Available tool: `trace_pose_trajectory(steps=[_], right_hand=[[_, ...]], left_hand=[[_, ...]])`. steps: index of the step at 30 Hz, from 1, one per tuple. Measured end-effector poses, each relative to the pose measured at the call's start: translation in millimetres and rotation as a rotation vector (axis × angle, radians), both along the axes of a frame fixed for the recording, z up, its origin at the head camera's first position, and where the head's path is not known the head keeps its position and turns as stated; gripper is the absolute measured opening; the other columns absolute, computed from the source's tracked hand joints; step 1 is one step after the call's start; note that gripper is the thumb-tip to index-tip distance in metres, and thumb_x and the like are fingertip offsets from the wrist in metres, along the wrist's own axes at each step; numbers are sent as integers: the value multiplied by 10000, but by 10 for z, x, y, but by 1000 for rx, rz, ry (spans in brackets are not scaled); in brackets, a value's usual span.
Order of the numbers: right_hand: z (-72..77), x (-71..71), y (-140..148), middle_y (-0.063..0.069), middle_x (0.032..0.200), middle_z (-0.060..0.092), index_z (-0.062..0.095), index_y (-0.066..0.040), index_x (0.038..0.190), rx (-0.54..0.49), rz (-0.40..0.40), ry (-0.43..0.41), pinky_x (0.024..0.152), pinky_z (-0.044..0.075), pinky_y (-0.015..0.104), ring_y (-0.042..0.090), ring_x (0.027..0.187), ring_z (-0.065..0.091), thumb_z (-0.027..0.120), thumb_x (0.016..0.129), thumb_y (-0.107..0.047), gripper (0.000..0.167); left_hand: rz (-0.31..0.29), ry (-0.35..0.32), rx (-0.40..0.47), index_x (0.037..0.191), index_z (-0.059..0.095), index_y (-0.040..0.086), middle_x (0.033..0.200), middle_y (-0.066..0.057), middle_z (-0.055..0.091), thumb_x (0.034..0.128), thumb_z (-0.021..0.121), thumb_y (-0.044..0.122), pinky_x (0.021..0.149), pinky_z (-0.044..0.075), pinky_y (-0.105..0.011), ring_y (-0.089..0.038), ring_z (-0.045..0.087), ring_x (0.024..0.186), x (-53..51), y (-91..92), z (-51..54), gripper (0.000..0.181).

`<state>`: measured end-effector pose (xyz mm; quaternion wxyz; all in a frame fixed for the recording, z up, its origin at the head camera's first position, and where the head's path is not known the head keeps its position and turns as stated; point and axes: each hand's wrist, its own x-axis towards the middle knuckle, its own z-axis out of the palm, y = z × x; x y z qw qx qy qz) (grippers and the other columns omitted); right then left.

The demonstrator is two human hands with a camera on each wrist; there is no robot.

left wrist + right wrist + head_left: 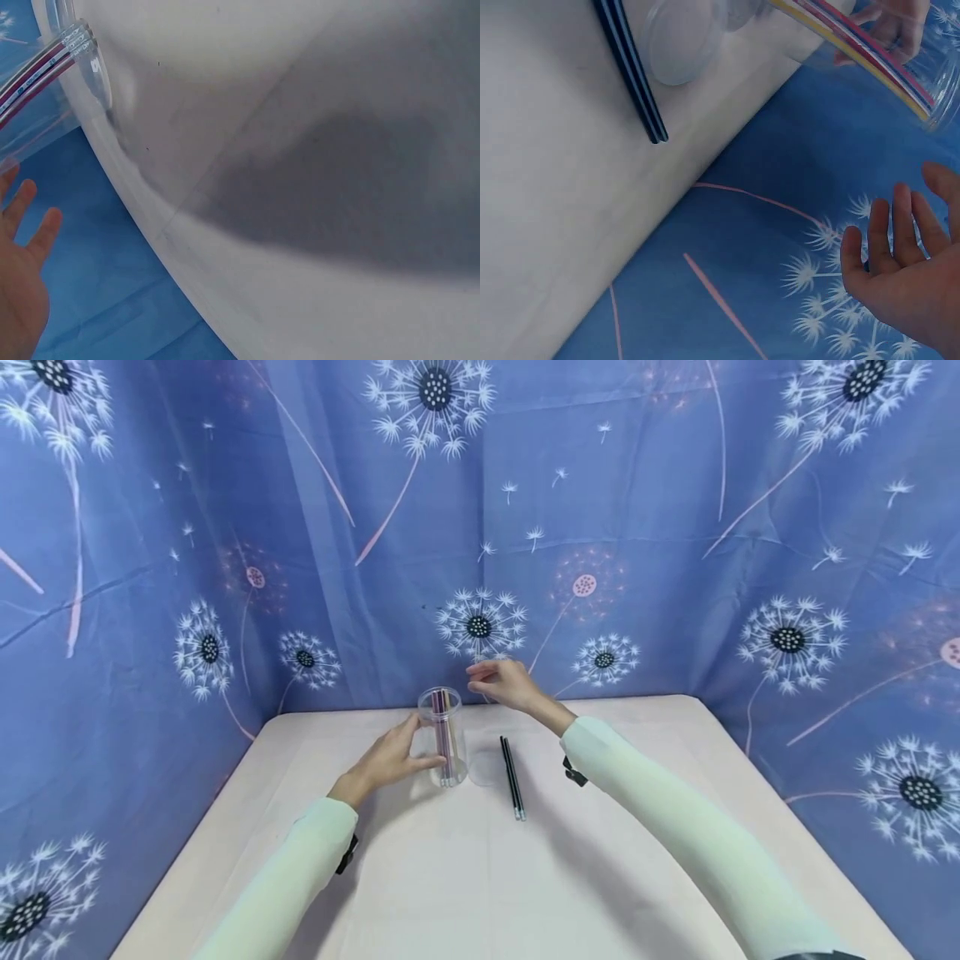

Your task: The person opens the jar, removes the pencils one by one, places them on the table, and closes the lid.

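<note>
A tall clear plastic jar (459,745) stands upright near the table's back edge, with several coloured pencils (442,727) inside. My left hand (390,752) holds the jar from its left side, thumb across the front and fingers behind. In the left wrist view, that hand's fingers (22,217) are spread near the jar's wall. My right hand (504,683) hovers to the right of the jar's open mouth, fingers loosely bent. The right wrist view shows this hand (907,277) holding nothing. Two black pencils (512,777) lie side by side on the table, right of the jar.
A round clear lid (684,41) lies flat between the jar and the black pencils. The pale table (450,885) ends just behind the jar, against a blue dandelion-print curtain (390,635). Similar curtain hangs at both sides.
</note>
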<state>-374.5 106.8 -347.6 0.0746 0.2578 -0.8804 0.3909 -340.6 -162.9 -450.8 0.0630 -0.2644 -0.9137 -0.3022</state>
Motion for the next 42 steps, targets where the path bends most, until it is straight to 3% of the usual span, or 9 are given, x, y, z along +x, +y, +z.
trace_pose_trajectory(steps=[7,12,19,29,42], right_hand=[[37,-1,-81,148,1071,776,729,1,1225,10,7,21,940,601,329,294,1011,748,755,957,-97,287],[63,13,-156,155,1029,780,741,25,1190,22,31,60,872,621,324,296,967,754,763,952,-89,265],[67,95,-281,137,1015,786,759,4,1165,66,79,72,801,611,307,301,947,747,757,959,-94,228],[53,160,-416,109,1026,782,766,-23,1166,98,38,72,882,604,315,261,979,745,785,933,-91,244],[-20,251,-498,45,1056,715,799,-139,1118,183,-25,109,852,574,323,188,977,661,803,931,-163,188]], left_hand=[[4,-3,-4,1536,379,176,1445,-123,602,833,856,502,1144,446,-562,-385,555,1349,10,10,-18,910],[3,20,-6,1527,385,159,1438,-130,606,843,846,506,1137,454,-560,-379,560,1344,6,4,-6,895],[3,0,-8,1540,374,163,1452,-122,596,839,838,531,1145,444,-562,-387,549,1354,17,-15,-7,917],[-4,28,-23,1545,365,162,1450,-107,600,849,823,544,1148,451,-535,-360,552,1358,12,-2,-19,917],[1,29,-23,1544,360,170,1451,-89,597,852,826,526,1144,456,-535,-346,551,1360,44,16,-32,908]])
